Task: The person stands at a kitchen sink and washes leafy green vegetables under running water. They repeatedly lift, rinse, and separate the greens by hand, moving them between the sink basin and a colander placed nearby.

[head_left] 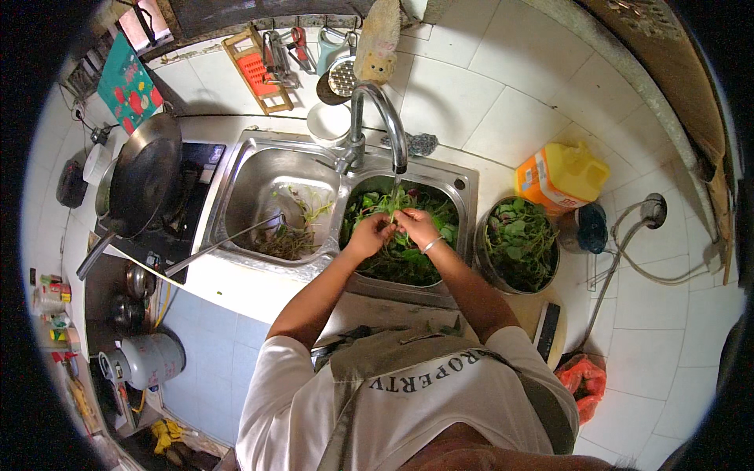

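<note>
The largest fixture is a double-basin stainless-steel sink (468,228), its right basin filled with loose leafy greens (424,267). Left of it, a large dark round wok (145,177) stands tilted above a black glass-topped stove (206,161), handle toward the near edge. A grey metal gas cylinder (161,361) lies on its side in view, below counter level. Just right of the sink sits a round metal pot (488,276) heaped with similar greens; behind it is a yellow plastic jug with an orange label (580,174). A tall arched chrome faucet (356,118) overhangs the right basin, its spout close beyond the hands and the nearest obstruction. A long-handled metal ladle (220,249) rests in the left basin among plant scraps (294,247), its handle crossing the front rim. Both forearms extend forward and converge over the right basin. The left hand (375,235) and right hand (418,228) meet with fingers bent, fingertips closed on a thin green sprig (393,217) below the spout. A silver-coloured bangle (432,245) encircles the right wrist.
</note>
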`<action>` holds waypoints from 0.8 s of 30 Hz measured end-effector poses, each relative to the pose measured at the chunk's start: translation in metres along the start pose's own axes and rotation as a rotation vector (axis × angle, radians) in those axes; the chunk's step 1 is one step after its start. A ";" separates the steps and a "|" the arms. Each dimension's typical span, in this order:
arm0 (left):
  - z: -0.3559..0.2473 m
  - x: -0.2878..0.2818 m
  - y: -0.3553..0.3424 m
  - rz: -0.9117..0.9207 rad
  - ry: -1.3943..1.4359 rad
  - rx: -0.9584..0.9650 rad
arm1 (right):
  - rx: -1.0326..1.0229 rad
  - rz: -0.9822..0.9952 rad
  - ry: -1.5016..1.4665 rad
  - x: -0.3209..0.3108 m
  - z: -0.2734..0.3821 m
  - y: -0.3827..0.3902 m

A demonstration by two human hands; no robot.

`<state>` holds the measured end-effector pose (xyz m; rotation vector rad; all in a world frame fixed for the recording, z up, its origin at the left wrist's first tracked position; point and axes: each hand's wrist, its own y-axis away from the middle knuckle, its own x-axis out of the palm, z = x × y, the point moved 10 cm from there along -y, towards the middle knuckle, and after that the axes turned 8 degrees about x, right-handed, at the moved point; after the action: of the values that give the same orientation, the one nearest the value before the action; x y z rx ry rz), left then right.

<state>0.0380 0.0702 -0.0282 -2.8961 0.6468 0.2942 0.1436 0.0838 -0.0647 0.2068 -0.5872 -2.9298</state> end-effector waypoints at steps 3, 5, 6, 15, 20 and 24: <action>0.007 0.000 0.004 0.072 0.314 -0.165 | -0.098 -0.083 -0.034 -0.005 0.013 0.003; 0.032 -0.008 0.001 0.001 0.439 -0.214 | -0.144 -0.173 0.010 -0.022 0.012 -0.001; 0.036 -0.013 0.001 -0.040 0.501 -0.238 | -0.148 -0.246 0.157 -0.033 0.018 -0.003; 0.018 -0.028 -0.012 -0.056 0.159 -0.082 | -0.671 -0.526 0.727 -0.025 0.116 0.065; -0.014 -0.020 -0.032 0.026 -0.111 0.082 | -0.782 -0.332 1.024 0.020 0.099 0.044; -0.052 -0.022 -0.039 0.016 -0.340 0.190 | -0.627 -0.300 0.833 0.010 0.099 0.029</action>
<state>0.0436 0.1036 0.0309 -2.5758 0.6007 0.6691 0.1214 0.0920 0.0360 1.4000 0.5040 -2.7178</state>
